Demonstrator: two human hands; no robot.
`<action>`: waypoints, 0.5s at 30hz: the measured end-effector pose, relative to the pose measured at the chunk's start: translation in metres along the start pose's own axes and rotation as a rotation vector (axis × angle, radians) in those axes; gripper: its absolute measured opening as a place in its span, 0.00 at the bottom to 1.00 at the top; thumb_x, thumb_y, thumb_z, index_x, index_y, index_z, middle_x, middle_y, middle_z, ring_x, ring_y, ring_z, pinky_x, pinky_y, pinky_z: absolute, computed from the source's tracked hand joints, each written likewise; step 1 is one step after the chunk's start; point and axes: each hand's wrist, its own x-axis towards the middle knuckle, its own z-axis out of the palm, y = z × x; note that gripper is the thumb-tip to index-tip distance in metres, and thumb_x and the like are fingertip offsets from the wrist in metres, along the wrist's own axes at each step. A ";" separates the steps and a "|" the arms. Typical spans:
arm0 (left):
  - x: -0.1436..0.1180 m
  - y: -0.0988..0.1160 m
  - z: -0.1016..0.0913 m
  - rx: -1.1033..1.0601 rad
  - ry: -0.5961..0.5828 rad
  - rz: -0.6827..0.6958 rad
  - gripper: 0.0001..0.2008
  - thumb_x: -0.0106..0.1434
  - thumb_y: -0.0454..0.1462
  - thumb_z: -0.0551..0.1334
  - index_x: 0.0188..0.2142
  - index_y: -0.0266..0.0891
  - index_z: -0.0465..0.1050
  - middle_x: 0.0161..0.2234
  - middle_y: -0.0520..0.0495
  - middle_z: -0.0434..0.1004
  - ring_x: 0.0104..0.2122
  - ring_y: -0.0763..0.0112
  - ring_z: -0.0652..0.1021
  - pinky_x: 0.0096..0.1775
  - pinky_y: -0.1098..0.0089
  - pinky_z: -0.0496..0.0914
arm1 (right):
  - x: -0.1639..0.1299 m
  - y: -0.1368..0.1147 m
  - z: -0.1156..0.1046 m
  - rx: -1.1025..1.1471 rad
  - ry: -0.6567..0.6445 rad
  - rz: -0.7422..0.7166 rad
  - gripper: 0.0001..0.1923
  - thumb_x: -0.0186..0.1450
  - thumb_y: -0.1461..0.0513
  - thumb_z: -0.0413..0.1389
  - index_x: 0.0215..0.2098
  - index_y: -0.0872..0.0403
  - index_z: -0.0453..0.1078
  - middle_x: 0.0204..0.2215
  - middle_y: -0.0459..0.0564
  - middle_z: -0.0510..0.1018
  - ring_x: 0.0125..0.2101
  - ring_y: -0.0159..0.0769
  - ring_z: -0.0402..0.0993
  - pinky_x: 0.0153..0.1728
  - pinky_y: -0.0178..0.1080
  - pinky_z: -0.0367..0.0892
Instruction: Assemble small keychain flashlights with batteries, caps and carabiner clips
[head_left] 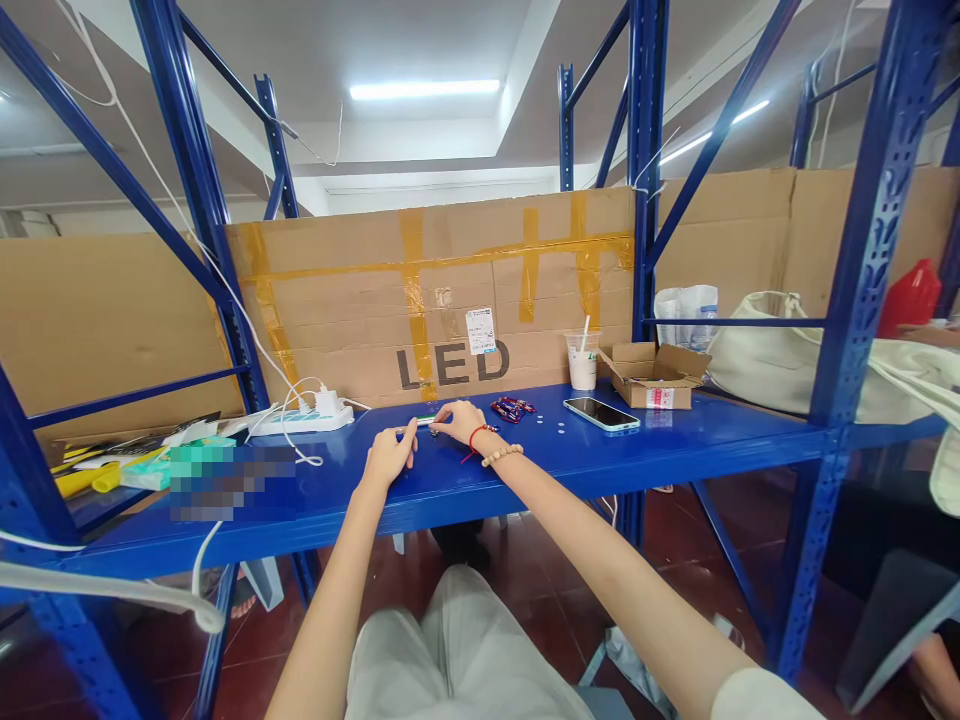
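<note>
My left hand (pixel 390 457) rests on the blue shelf top (pixel 465 477), its thumb and forefinger closed at the near end of a thin white-and-green strip (pixel 425 421). Bent over the strip's other end is my right hand (pixel 460 420), fingertips pinched together. A tiny dark piece shows just under those fingertips; what exactly they grip is too small to make out. A red cord and a beaded bracelet (pixel 502 455) circle my right wrist. Just right of that hand lies a small heap of dark red and blue pieces (pixel 513 408), with several small white discs (pixel 561 431) beyond it.
A phone (pixel 602 413), an opened cardboard box (pixel 651 376) and a lidded cup with a straw (pixel 583 362) stand to the right. At left are a white power strip (pixel 302 420) with cables and a green packet (pixel 196 455). A cardboard panel (pixel 352 330) closes the back; blue uprights flank me.
</note>
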 end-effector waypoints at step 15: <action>0.003 -0.005 0.003 -0.093 0.031 0.059 0.27 0.60 0.53 0.45 0.14 0.40 0.62 0.12 0.50 0.68 0.18 0.71 0.71 0.28 0.72 0.64 | 0.001 0.004 0.002 -0.006 -0.008 -0.020 0.08 0.56 0.53 0.59 0.29 0.48 0.75 0.32 0.42 0.80 0.37 0.35 0.74 0.34 0.33 0.66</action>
